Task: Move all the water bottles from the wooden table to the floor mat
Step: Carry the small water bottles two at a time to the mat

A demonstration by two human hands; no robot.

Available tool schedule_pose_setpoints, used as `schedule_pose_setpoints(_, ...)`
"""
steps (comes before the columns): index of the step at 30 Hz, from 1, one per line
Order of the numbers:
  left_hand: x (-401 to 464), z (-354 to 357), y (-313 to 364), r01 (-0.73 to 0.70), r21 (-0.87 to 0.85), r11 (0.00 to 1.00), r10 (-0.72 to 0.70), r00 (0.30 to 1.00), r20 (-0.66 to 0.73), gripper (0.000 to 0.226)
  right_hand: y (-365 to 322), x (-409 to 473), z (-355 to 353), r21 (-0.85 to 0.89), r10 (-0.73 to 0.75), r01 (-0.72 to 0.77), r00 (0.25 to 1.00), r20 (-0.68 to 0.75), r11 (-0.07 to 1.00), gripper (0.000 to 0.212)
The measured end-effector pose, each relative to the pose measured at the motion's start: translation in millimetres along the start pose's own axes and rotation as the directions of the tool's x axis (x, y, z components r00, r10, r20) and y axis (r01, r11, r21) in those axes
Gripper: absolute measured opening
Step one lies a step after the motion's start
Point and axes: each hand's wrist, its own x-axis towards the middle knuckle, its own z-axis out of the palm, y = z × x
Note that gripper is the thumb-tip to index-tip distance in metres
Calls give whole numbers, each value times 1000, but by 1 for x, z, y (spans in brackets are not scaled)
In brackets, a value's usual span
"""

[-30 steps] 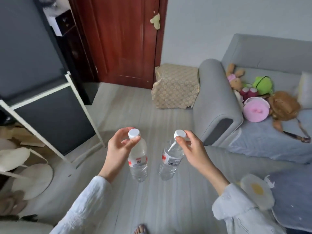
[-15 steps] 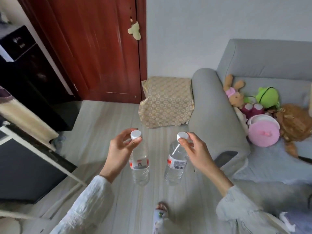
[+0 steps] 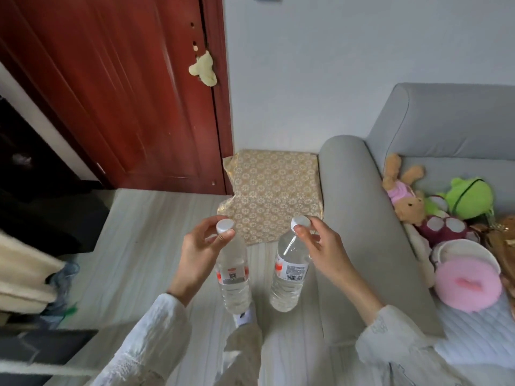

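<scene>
- Pale floor (image 3: 156,232) beneath; patterned mat (image 3: 274,196) ahead by the sofa (image 3: 362,218).
- Left hand (image 3: 196,252) pinches left bottle (image 3: 232,274) by its cap; right hand (image 3: 324,252) pinches right bottle (image 3: 289,271) likewise.
- Both bottles hang in mid-air; such light cap grips could slip while walking.

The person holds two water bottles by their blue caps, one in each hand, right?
Not quite: the caps are white, not blue. The head view shows the left hand pinching the left bottle by its cap, and the right hand pinching the right bottle by its cap.
</scene>
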Motion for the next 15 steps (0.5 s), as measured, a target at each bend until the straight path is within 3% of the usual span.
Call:
schedule_pose_setpoints(8, 187, 27, 12, -10, 42, 999, 8, 999, 43, 20, 19, 174, -13, -120, 26, -27, 1000, -11, 992, 25)
schedule_pose_setpoints(15, 318, 57, 21, 10, 219, 976, -41, 989, 139, 26, 47, 295, -34, -259, 56, -56, 998, -5, 964, 31)
